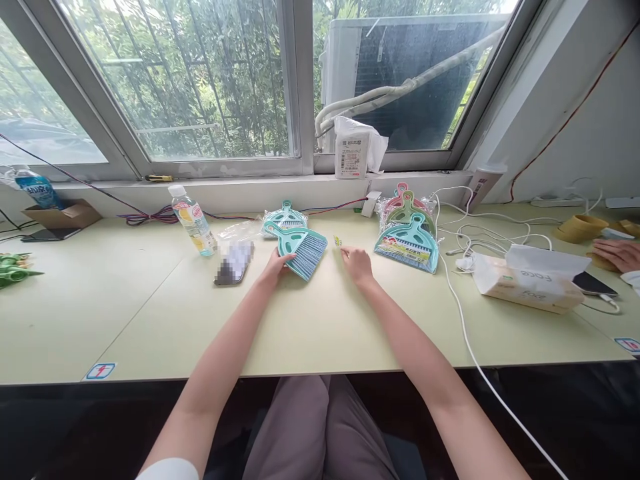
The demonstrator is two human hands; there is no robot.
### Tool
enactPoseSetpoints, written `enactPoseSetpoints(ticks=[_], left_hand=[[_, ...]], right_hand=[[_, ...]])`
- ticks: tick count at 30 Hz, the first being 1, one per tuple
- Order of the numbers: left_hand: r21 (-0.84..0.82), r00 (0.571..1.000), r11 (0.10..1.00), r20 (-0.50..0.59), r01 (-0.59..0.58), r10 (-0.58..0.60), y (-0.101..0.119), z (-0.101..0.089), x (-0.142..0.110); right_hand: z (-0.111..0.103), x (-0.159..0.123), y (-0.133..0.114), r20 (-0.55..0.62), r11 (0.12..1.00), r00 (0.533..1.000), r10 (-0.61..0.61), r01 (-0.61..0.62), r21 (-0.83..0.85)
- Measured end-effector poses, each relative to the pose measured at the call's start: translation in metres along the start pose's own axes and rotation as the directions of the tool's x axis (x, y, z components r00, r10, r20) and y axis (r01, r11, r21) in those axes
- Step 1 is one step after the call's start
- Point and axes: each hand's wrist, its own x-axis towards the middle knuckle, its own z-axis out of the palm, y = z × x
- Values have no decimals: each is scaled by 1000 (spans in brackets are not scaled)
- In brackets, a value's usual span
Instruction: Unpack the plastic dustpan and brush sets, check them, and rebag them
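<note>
While the left hand (274, 265) grips the teal brush (307, 255) near the base of its handle, thumb over its face, the right hand (357, 264) pinches a small yellow slip (338, 241) at its fingertips, apart from the bristles. The brush is tilted above the middle of the worktop (175, 327), handle up and to the left, bristles down and to the right. A firm left hold near the base should keep it from twisting; fingers are best kept off the bristles so these stay straight. The slip looks thin, so a light pinch probably suffices, and squeezing harder could crease it.

Just behind the brush lies a wrapped set (285, 217), with clear plastic (239, 231) beside it. Further left are the phone (234, 263) and the bottle (193, 221); the left elbow would do well to stay clear of both. Right of the right hand sit stacked sets (406, 248), then a white cable (453, 290), which the right forearm could snag if it swings wide.
</note>
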Motion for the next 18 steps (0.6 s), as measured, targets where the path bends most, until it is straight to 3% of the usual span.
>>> enactPoseSetpoints(ticks=[3,5,7,11,15,18], left_hand=[[-18,1000,1000,-12,13,-13,1,19,-12],[-67,1000,998,-5,16,-17,0,34,-20],[-121,1000,993,19,10,-8,-3,45,-25],[-156,998,987,43,-29,36,-10,51,-26],[-175,999,984,33,-28,34,-15,47,-21],[-170,999,985,27,-25,30,-16,45,-20]], right_hand=[[-4,0,-2,-203,989,972,116,-93,118],[1,-2,-6,-248,985,963,106,-67,158],[9,-8,-16,-197,992,980,4,21,125],[22,-25,-46,28,983,983,-184,183,23],[16,-35,-64,185,985,968,-169,163,48],[9,-38,-68,205,988,967,-151,139,74]])
